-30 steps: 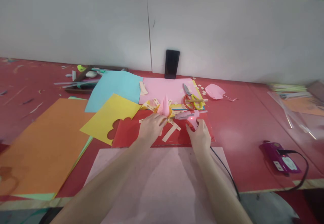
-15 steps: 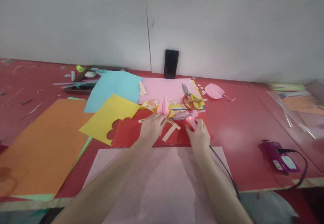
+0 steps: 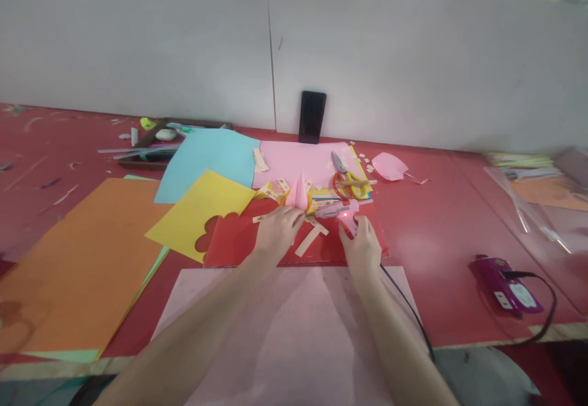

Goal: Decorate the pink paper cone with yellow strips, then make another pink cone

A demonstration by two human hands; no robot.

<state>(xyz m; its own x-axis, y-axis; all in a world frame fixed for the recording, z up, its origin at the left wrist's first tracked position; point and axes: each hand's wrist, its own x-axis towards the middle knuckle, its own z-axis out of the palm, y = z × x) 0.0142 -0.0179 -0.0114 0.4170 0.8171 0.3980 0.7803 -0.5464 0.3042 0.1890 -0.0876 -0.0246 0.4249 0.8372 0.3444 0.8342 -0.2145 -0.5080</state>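
My right hand (image 3: 362, 248) is closed round the handle of a pink glue gun (image 3: 337, 209), its red light lit and its nozzle pointing left. My left hand (image 3: 278, 229) is curled at the base of a pointed pink paper piece (image 3: 298, 193) with yellow paper round its lower part. The left fingertips are partly hidden. The glue gun's tip is close to them; whether it touches the paper cannot be made out. Pale paper strips (image 3: 310, 240) lie on the red sheet (image 3: 234, 240) under both hands. Behind the glue gun rest scissors (image 3: 340, 162) with red and yellow handles.
A black phone (image 3: 312, 117) leans on the white wall. Yellow (image 3: 197, 207), blue (image 3: 206, 155) and orange (image 3: 82, 259) paper sheets spread leftward. A pink petal-shaped paper (image 3: 389, 166) lies right. A black cord (image 3: 407, 302) runs off the front edge; a purple power socket (image 3: 505, 286) sits far right.
The view has shifted very slightly. Both hands, the glue gun and the pink paper piece look almost the same as before.
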